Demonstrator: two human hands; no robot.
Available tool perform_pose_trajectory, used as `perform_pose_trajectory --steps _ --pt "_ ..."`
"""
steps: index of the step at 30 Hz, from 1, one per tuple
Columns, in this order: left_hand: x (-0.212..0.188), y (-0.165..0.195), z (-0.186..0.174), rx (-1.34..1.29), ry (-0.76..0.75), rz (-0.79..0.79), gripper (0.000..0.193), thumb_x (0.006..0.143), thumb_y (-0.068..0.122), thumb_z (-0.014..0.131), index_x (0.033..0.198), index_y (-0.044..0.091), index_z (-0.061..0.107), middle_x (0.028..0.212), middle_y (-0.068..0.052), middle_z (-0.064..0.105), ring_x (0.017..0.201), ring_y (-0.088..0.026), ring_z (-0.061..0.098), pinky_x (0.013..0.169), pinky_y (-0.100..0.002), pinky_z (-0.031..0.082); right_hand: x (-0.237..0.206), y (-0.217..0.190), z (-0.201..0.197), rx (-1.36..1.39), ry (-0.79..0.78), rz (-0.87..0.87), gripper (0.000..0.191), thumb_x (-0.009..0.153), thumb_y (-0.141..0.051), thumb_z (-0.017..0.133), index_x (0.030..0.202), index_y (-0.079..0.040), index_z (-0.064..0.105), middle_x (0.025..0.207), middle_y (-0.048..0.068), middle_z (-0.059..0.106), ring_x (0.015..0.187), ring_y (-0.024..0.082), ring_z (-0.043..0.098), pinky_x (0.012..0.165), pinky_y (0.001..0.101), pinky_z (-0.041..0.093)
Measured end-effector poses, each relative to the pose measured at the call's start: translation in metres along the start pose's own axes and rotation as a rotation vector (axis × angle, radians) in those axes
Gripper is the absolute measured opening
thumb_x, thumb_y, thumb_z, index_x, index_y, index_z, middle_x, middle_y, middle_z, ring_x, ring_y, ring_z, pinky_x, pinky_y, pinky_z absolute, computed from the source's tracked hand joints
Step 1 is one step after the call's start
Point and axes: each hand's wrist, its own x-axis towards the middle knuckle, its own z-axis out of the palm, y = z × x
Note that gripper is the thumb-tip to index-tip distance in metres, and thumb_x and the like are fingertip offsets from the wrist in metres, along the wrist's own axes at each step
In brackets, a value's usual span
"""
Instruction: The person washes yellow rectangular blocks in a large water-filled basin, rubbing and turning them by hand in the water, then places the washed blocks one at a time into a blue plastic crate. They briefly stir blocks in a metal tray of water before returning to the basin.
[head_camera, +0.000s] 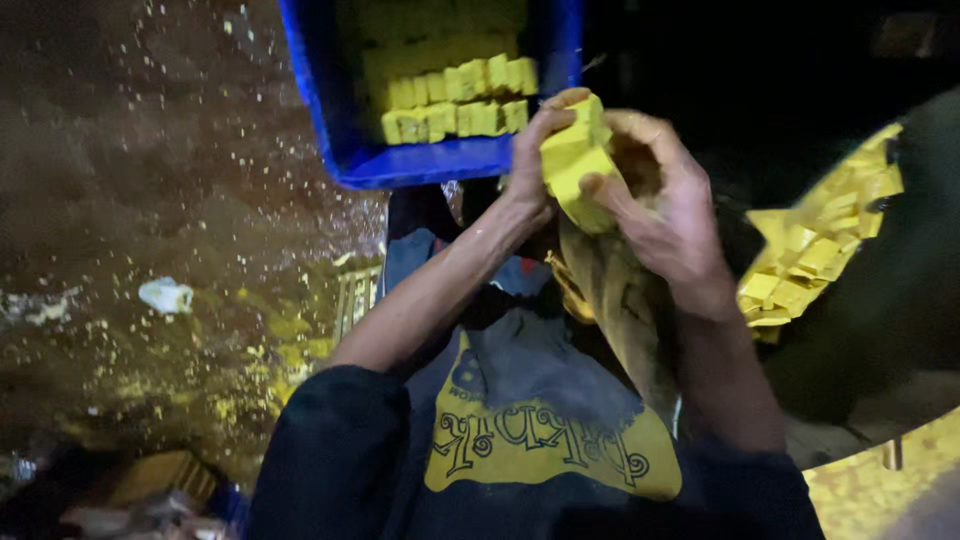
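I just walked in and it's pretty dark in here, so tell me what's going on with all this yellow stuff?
A person is holding a stack of yellow blocks in both hands, the left hand gripping one side and the right hand the other. Just beyond the hands is a blue crate with rows of similar yellow blocks packed inside. A heap of more yellow pieces lies to the right. The wet floor on the left is speckled with yellow bits.
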Motion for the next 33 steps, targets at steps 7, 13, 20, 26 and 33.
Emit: perform_pose_trajectory --steps 7,13,20,26,33 --pt "0.025 0.02 -0.06 -0.15 0.005 -0.061 0.049 0.099 0.044 0.058 0.126 0.004 0.062 0.113 -0.014 0.067 0.097 -0.027 0.069 0.084 -0.042 0.06 0.093 0.058 0.055 0.017 -0.309 0.054 0.104 0.067 -0.029 0.089 0.156 -0.013 0.036 0.153 0.011 0.041 0.141 0.027 0.047 0.114 0.0431 0.045" --pt "0.063 0.101 -0.102 -0.083 0.246 0.031 0.065 0.089 0.073 0.049 0.119 0.016 0.058 0.104 -0.01 0.071 0.087 -0.025 0.072 0.072 -0.043 0.063 0.207 0.131 0.099 0.26 -0.576 0.324 0.059 0.085 -0.021 0.076 0.138 -0.006 0.057 0.126 0.004 0.065 0.119 0.019 0.065 0.099 0.0351 0.057" --pt "-0.009 0.165 -0.169 0.369 0.742 0.211 0.083 0.098 0.064 0.04 0.165 0.018 0.025 0.165 -0.002 0.028 0.146 -0.023 0.029 0.114 -0.046 0.023 0.27 0.11 0.276 -0.56 -0.156 0.469 0.074 0.077 -0.046 0.084 0.138 -0.01 0.061 0.139 0.03 0.051 0.125 0.047 0.051 0.102 0.0551 0.044" --pt "-0.048 0.155 -0.19 0.686 0.73 0.201 0.069 0.101 0.056 0.048 0.156 0.015 0.041 0.16 -0.006 0.045 0.142 -0.022 0.044 0.11 -0.046 0.039 0.239 0.134 0.297 -0.655 -0.233 0.475 0.072 0.08 -0.048 0.081 0.143 -0.024 0.056 0.159 0.021 0.023 0.146 0.054 0.015 0.109 0.0686 0.025" --pt "0.008 0.114 -0.061 0.724 0.424 0.356 0.044 0.103 0.038 0.06 0.135 0.008 0.058 0.129 -0.009 0.063 0.121 -0.025 0.062 0.099 -0.041 0.054 0.1 0.079 0.092 0.333 -0.096 0.112 0.06 0.097 -0.024 0.075 0.148 -0.002 0.053 0.14 0.013 0.063 0.12 0.017 0.066 0.095 0.0307 0.058"
